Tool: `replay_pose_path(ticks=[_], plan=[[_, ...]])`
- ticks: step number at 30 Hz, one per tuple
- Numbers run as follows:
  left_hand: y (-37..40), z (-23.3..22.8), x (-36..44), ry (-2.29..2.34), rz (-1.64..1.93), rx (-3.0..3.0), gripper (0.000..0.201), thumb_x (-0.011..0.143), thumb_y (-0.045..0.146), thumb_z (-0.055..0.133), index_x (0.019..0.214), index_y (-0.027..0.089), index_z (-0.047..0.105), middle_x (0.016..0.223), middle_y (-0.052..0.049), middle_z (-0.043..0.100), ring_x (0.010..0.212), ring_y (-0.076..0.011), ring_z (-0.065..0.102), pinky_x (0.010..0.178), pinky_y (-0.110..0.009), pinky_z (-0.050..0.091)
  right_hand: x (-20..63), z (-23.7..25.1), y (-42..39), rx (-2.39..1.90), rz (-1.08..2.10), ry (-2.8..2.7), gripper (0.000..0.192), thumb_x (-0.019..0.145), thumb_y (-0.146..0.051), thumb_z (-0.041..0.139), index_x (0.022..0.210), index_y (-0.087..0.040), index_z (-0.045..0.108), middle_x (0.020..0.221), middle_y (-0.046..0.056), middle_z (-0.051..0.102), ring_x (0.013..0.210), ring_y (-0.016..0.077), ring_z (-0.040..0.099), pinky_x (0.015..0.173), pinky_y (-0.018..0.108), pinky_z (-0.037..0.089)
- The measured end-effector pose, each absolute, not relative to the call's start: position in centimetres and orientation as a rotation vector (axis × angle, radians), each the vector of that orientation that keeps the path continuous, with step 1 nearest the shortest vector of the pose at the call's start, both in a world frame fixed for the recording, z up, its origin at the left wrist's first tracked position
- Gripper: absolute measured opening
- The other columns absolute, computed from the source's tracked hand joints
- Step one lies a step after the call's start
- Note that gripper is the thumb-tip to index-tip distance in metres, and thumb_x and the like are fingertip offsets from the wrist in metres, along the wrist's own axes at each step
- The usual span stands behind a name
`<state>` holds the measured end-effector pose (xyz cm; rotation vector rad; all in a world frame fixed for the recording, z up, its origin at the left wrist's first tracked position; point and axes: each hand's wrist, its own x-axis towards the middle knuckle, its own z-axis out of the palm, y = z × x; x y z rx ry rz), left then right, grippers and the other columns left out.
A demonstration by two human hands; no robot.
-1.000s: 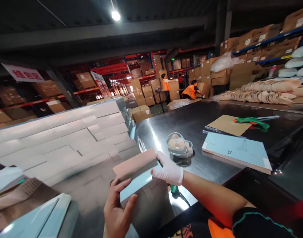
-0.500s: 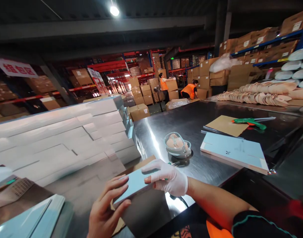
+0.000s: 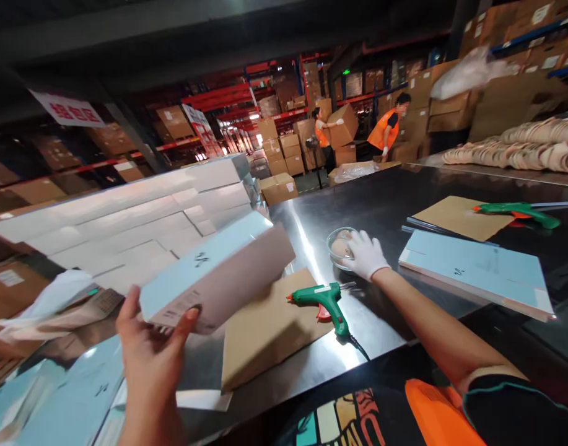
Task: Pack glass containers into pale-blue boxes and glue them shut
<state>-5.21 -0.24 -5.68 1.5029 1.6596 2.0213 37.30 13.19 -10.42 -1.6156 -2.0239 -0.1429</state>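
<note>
**A:** status at the bench?

**B:** L hand [image 3: 151, 365] bare, fingers clamped on one end of a light-blue box [image 3: 218, 272], thumb on the near face. Box is folded up, held in the air over the brown cardboard sheet [image 3: 265, 328], tilted, far end higher. R hand [image 3: 365, 254] gloved, arm stretched out, fingers curled down onto the clear dish [image 3: 342, 248] on the steel table [image 3: 381, 204]. Can't tell if it's gripping the dish or just resting on it.

**A:** dish contents?

**B:** sth beige/skin-tone inside, mostly hidden under the glove.

**A:** glue gun?

**B:** green one [image 3: 327, 300] lying on the table, just beside the cardboard sheet, btwn the two hands. Nobody touching it. 2nd green gun [image 3: 520, 214] far right, well apart.

**A:** how far along, roughly?

**B:** my read: box itself looks formed, so that part's done. Nothing visible going into it, can't see if it's closed or filled. Flat blue blanks [image 3: 474, 272] on the right, more at lower left [image 3: 65, 402], so plenty left unfolded. White box stack [image 3: 139, 217] behind the L hand looks like finished output, can't confirm.

**A:** others nearby?

**B:** two ppl in orange vests [image 3: 383, 127] by the racks, well apart, one lifting a carton.
</note>
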Motion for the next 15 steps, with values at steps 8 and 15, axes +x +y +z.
replay_pose_path(ticks=[8,15], plan=[[0.9,-14.4,-2.9,1.526,1.682,1.209,0.092,0.062,0.036,0.09,0.145,0.026,0.053,0.137,-0.008,0.064,0.116,-0.028,0.066,0.094,-0.039,0.061,40.2,-9.8,14.8,-1.551,-0.18,-1.694,0.032,0.103,-0.026,0.05,0.107,-0.014,0.08,0.116,0.018,0.079,0.116,0.0317,0.07,0.104,0.045,0.055],[1.4,-18.0,-1.6,1.487,1.591,1.278,0.093,0.063,0.034,0.091,0.146,0.024,0.051,0.142,-0.011,0.063,0.131,-0.0339,0.062,0.113,-0.046,0.05,37.6,-1.3,8.3,-0.963,0.303,-1.696,0.053,0.098,-0.069,0.065,0.107,-0.021,0.085,0.12,0.011,0.081,0.112,0.0305,0.076,0.099,0.046,0.061]])
